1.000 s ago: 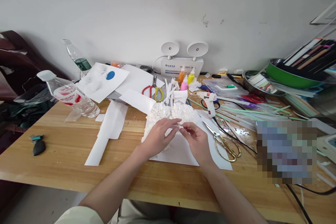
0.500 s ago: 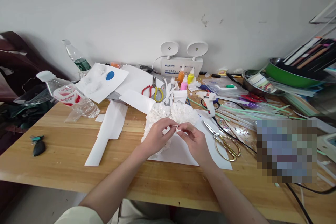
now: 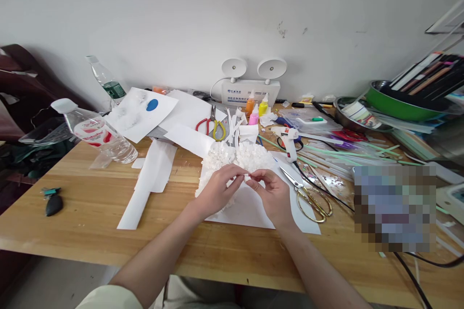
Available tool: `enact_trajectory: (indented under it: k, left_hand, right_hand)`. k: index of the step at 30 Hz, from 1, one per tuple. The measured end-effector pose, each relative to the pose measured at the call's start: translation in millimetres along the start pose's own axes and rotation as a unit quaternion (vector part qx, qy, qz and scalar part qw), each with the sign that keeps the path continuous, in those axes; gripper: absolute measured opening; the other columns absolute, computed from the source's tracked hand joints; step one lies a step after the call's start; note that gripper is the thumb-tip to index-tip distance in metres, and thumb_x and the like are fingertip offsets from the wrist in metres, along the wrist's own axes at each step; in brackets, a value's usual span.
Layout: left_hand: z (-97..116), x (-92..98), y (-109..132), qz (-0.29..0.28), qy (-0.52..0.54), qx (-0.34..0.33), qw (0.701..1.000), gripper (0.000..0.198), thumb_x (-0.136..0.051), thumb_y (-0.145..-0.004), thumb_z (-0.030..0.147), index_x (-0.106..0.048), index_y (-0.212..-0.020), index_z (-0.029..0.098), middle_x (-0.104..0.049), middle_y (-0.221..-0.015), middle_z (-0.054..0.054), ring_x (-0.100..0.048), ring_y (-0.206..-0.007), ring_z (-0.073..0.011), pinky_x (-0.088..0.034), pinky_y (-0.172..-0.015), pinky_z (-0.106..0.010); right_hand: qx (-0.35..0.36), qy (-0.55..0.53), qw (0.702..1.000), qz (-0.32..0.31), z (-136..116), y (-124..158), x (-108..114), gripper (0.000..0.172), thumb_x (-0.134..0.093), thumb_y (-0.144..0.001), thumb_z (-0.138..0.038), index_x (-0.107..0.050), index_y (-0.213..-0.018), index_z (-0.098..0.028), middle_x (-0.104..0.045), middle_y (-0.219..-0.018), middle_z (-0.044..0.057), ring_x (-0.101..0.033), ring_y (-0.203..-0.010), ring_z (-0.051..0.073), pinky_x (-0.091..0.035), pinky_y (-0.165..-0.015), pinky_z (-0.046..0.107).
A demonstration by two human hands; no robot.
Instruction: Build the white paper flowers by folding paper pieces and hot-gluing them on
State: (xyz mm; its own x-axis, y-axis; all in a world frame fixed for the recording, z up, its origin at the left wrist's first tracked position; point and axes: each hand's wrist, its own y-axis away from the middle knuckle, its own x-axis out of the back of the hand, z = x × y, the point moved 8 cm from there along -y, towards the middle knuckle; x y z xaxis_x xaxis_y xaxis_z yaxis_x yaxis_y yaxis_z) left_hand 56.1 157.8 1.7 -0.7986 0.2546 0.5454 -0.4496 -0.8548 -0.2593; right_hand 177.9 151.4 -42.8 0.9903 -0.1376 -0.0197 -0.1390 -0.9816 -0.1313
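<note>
Between the fingertips of both hands is a small piece of white paper. My left hand pinches it from the left, and my right hand pinches it from the right. Both hands are above a white sheet lying on the wooden table. Beneath and behind them, heaps of crumpled white paper bits cover part of that sheet; my left hand hides some of them. Gold-handled scissors lie at the sheet's right edge, close to my right hand.
A hot glue gun with a black cable sits behind the scissors. Red-and-yellow pliers and small paint bottles stand or lie further back. At left are a water bottle and a folded paper strip. Sticks clutter the right side.
My right hand has shifted slightly right, and the fingertips of the two hands are a little further apart. More of the small white paper piece shows between them.
</note>
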Motion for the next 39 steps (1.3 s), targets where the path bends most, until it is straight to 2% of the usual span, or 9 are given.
enact_trajectory:
  k: [5,9,15,20,31,39]
  left_hand:
    - [-5.5,6.4,0.6,0.038,-0.003,0.049,0.998,0.018,-0.043,-0.084,0.026,-0.059,-0.093,0.02,-0.063,-0.085,-0.002,-0.055,-0.076,-0.0134,-0.044,-0.07,-0.027]
    - [-5.3,9.5,0.1,0.049,0.006,0.064,0.997,0.014,-0.045,-0.083,0.025,-0.056,-0.086,0.019,-0.063,-0.082,-0.001,-0.055,-0.075,-0.0124,-0.043,-0.069,-0.026]
    - [-5.8,8.9,-1.0,0.048,-0.005,0.067,0.997,0.014,-0.044,-0.082,0.026,-0.056,-0.083,0.019,-0.062,-0.081,-0.001,-0.055,-0.074,-0.0126,-0.043,-0.067,-0.026]
    - [-4.3,6.3,-1.5,0.043,0.004,0.039,0.998,0.014,-0.045,-0.082,0.026,-0.057,-0.083,0.018,-0.061,-0.08,-0.002,-0.054,-0.072,-0.0124,-0.043,-0.067,-0.026]
    - [-0.4,5.1,-0.2,0.035,0.02,0.006,0.999,0.014,-0.045,-0.084,0.02,-0.059,-0.087,0.018,-0.061,-0.082,-0.002,-0.054,-0.075,-0.0117,-0.044,-0.069,-0.024]
    - [2.7,4.1,0.0,0.025,-0.01,-0.018,0.999,0.021,-0.041,-0.086,0.018,-0.059,-0.097,0.019,-0.063,-0.09,-0.004,-0.056,-0.082,-0.0126,-0.044,-0.073,-0.025]
  right_hand:
    - [0.001,0.01,1.0,-0.015,-0.9,1.1,-2.1,0.015,-0.066,-0.066,-0.031,-0.062,-0.077,-0.021,-0.059,-0.072,0.002,-0.051,-0.07,0.016,-0.043,-0.071,0.033]
    - [0.006,0.023,0.999,-0.037,-2.4,2.0,-4.9,0.012,-0.063,-0.07,-0.03,-0.062,-0.079,-0.021,-0.058,-0.076,0.002,-0.05,-0.07,0.015,-0.042,-0.07,0.031]
    - [0.025,0.01,0.997,-0.077,-8.9,2.9,-11.5,0.009,-0.057,-0.075,-0.028,-0.059,-0.079,-0.021,-0.056,-0.077,0.002,-0.051,-0.076,0.016,-0.043,-0.07,0.031]
    - [0.028,0.003,0.995,-0.096,-11.2,3.6,-15.6,0.008,-0.056,-0.076,-0.029,-0.059,-0.076,-0.021,-0.056,-0.078,0.002,-0.051,-0.079,0.017,-0.042,-0.075,0.032]
    - [0.002,0.005,1.0,-0.027,-1.5,2.3,-5.2,0.012,-0.063,-0.069,-0.029,-0.059,-0.077,-0.021,-0.057,-0.075,0.001,-0.05,-0.074,0.016,-0.041,-0.074,0.033]
    - [-0.005,0.002,1.0,-0.012,0.8,1.2,-2.6,0.013,-0.065,-0.068,-0.027,-0.057,-0.077,-0.021,-0.056,-0.073,-0.001,-0.05,-0.072,0.014,-0.041,-0.074,0.031]
